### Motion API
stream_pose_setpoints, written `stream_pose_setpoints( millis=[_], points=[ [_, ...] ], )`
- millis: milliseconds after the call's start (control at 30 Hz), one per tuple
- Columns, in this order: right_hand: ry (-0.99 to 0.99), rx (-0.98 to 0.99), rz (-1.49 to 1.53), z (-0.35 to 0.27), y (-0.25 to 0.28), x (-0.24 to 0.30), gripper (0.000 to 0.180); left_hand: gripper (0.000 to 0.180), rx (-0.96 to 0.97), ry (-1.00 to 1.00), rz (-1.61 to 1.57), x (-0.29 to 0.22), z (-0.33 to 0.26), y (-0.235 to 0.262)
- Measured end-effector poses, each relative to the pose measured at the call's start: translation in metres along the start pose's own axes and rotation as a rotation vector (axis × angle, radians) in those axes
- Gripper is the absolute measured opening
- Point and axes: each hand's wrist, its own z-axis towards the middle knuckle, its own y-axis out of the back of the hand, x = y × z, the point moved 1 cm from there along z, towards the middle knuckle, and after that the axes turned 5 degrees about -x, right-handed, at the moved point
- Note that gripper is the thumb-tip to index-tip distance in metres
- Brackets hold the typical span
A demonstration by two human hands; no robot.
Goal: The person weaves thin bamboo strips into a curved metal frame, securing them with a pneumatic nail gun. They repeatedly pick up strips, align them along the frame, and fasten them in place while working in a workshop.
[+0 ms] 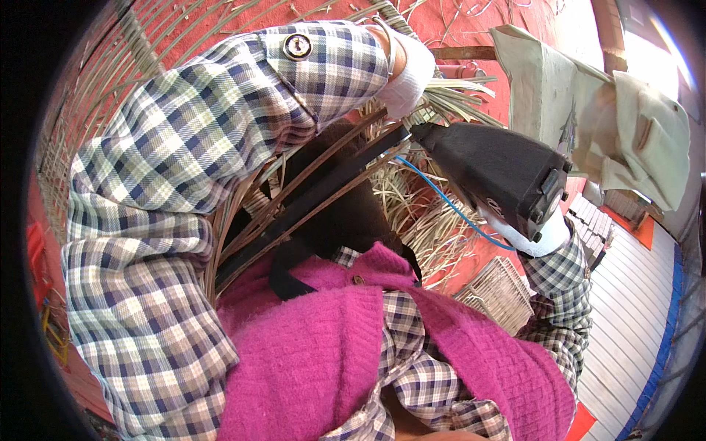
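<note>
My left hand (409,79), in a white glove, is at the top middle, its fingers bent down over wicker strips (460,97); the fingertips are partly hidden. In my gloved right hand (548,237) is a black staple gun (489,165), whose body covers most of the fingers. Its narrow nose points left, close below my left hand, beside the end of a dark bar (323,176). Long brown strips (323,158) run along that bar toward my lap. A thin blue cord (448,198) curves below the gun.
An open wicker framework (110,88) bends along the upper left. Loose pale strips (419,228) lie on the red floor (471,268) below the gun. A small woven piece (500,294) lies near my right forearm. Pale cloth (551,88) hangs over a rail at upper right.
</note>
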Motion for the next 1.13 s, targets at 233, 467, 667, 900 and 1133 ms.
stream_pose_setpoints(
  millis=[233,467,667,900,1133],
  points=[
    [-0.071,-0.037,0.204,0.006,0.000,0.001,0.045,0.024,-0.017,-0.022,-0.009,0.003,0.000,-0.002],
    [-0.485,0.061,0.801,0.016,-0.011,-0.006,0.037,0.023,-0.126,-0.092,0.003,0.009,0.000,-0.021],
    [-0.390,0.081,0.654,0.030,-0.016,-0.006,0.037,0.027,-0.017,-0.042,0.035,0.002,0.011,-0.026],
    [-0.037,0.016,0.249,0.034,-0.003,-0.004,0.042,0.026,-0.136,0.087,-0.700,0.051,-0.019,0.004],
    [0.064,0.023,0.051,0.031,-0.013,-0.009,0.052,0.031,-0.218,0.079,-1.098,0.024,-0.057,0.044]
  ],
)
